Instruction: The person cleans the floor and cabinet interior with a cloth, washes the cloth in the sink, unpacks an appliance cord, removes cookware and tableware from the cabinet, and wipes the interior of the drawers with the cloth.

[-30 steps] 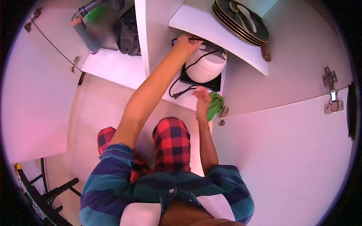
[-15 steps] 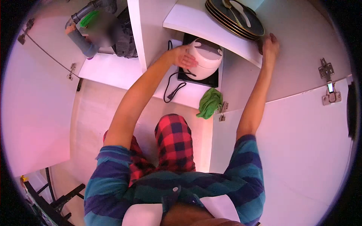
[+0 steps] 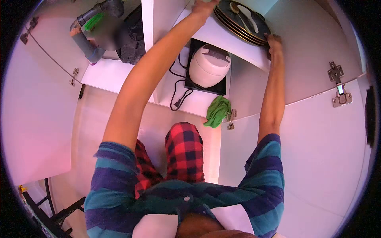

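A stack of dark plates (image 3: 234, 24) with gold rims lies on the upper cabinet shelf (image 3: 196, 29). On the top plate rest a white spoon (image 3: 251, 18) and a gold-coloured spoon (image 3: 239, 12). My left hand (image 3: 205, 8) is at the stack's left rim, its fingers partly cut off by the top of the view. Around the right rim my right hand (image 3: 274, 43) is closed, thumb over the edge and the other fingers mostly hidden.
Below the shelf, a white rice cooker (image 3: 210, 65) stands on a black base (image 3: 222, 88), with a black power cord (image 3: 178, 103) beside it. A green cloth (image 3: 218, 111) hangs at the cabinet edge. Open doors (image 3: 313, 158) flank me; drain pipes (image 3: 83, 43) are at left.
My left hand has moved from beside the rice cooker up to the plates' left rim. My right hand has shifted left from the shelf's side onto the right rim.
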`<action>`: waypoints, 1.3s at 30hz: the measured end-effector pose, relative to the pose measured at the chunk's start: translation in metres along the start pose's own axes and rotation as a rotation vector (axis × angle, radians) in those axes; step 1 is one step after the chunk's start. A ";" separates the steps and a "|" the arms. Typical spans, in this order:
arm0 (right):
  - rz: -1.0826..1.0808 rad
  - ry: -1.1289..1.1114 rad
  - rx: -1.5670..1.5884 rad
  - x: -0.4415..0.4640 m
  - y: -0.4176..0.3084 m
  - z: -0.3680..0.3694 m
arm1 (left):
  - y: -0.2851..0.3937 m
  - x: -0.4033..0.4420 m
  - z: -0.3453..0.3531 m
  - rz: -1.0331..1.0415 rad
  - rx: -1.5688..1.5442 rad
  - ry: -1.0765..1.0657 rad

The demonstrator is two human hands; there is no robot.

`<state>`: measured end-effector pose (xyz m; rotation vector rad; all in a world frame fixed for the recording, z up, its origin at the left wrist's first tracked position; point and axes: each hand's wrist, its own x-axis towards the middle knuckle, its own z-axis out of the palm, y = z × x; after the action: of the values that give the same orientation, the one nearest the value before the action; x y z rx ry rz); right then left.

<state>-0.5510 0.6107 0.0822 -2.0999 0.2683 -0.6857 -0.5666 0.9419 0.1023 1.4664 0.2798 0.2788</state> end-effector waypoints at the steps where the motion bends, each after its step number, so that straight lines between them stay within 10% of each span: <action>1: -0.029 0.018 -0.060 -0.002 -0.003 0.003 | 0.002 -0.007 0.000 -0.036 -0.043 -0.106; 8: 0.024 -0.354 -0.096 -0.090 -0.110 -0.007 | -0.013 0.014 -0.003 -0.020 0.125 -0.150; 12: 0.377 -0.245 0.180 -0.023 -0.053 0.005 | -0.013 0.004 -0.017 -0.048 0.063 -0.053; 15: 0.314 -0.631 0.004 -0.027 -0.066 -0.005 | -0.004 -0.009 -0.029 -0.081 0.072 -0.081; 27: 0.029 -0.690 -0.293 -0.082 -0.097 -0.010 | -0.002 -0.021 -0.036 -0.056 0.029 -0.125; 31: 0.085 -0.327 -0.366 -0.043 -0.073 -0.019 | -0.022 -0.005 -0.026 0.037 0.010 -0.080; 34: -0.269 -0.226 -0.369 -0.042 -0.103 -0.039 | -0.021 -0.001 -0.023 0.075 0.042 -0.004; 39: -0.144 -0.679 -0.409 -0.060 -0.148 -0.022 | -0.012 -0.014 -0.030 0.018 0.040 -0.028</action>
<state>-0.6216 0.7076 0.1893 -2.6225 -0.1387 0.0438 -0.5902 0.9644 0.0883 1.5113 0.2512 0.2686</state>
